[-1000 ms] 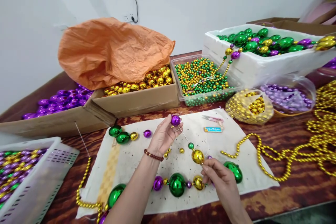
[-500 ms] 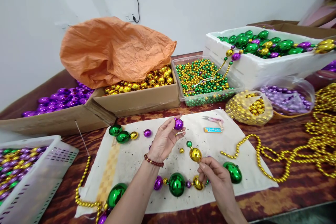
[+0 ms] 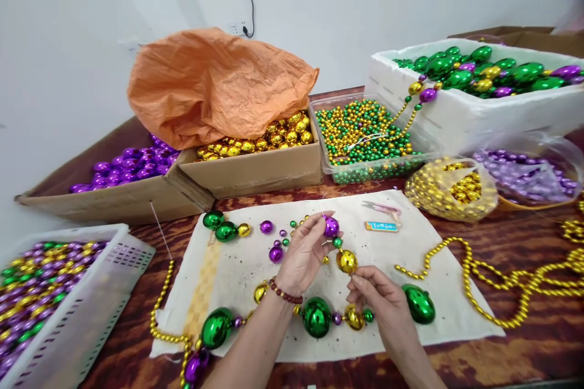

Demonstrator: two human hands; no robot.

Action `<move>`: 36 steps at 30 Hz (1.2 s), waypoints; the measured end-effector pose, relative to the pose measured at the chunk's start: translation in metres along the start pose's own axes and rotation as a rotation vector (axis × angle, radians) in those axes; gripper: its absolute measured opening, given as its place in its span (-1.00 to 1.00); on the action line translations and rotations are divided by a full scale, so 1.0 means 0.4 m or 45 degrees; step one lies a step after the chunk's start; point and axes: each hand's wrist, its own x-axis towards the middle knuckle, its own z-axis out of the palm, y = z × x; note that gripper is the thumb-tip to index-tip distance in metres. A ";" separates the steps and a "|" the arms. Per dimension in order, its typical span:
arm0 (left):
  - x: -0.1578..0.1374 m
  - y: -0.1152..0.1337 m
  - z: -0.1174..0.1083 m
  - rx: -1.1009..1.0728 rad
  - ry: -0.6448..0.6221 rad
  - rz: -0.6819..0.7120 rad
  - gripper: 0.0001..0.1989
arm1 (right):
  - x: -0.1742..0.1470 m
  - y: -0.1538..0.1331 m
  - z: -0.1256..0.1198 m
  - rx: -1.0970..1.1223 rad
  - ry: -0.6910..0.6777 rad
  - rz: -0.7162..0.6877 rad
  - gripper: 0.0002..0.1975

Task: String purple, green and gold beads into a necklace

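Note:
My left hand [image 3: 306, 255], with a dark red bead bracelet at its wrist, pinches a shiny purple bead [image 3: 331, 226]. A small green bead [image 3: 337, 242] sits against that bead, and a larger gold bead [image 3: 347, 261] comes after it on the strand. The fingertips of my right hand [image 3: 378, 295] are closed at the gold bead's lower edge. Nearer to me, a strung row with a big green ball [image 3: 316, 317] lies on the white cloth [image 3: 255, 340], partly covered by my left forearm. Loose purple beads [image 3: 275, 254] lie left of my left hand.
Pink-handled snips [image 3: 383, 209] and a blue packet [image 3: 381, 227] lie on the cloth. Behind stand boxes of purple [image 3: 132, 164] and gold balls [image 3: 255, 144], a clear tub of small beads [image 3: 337, 174] and a white foam box [image 3: 410, 115]. Gold bead chain [image 3: 469, 273] trails at right.
The small green bead and gold bead now sit close up to the purple bead; a stretch of bare thread or needle showed between them before. The view has swung slightly left.

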 end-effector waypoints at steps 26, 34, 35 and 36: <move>-0.008 -0.004 -0.186 2.605 -0.115 0.413 -0.85 | 0.011 -0.009 -0.091 -0.034 -0.055 -0.007 -0.83; 0.024 -0.027 -0.186 2.697 -0.039 0.316 -0.82 | 0.007 -0.032 -0.074 -0.011 0.027 0.004 -0.76; 0.025 -0.027 -0.187 2.671 -0.025 0.313 -0.83 | 0.006 -0.033 -0.073 -0.011 0.031 0.004 -0.76; 0.026 -0.026 -0.187 2.618 -0.004 0.316 -0.84 | 0.005 -0.033 -0.074 -0.015 0.027 0.009 -0.76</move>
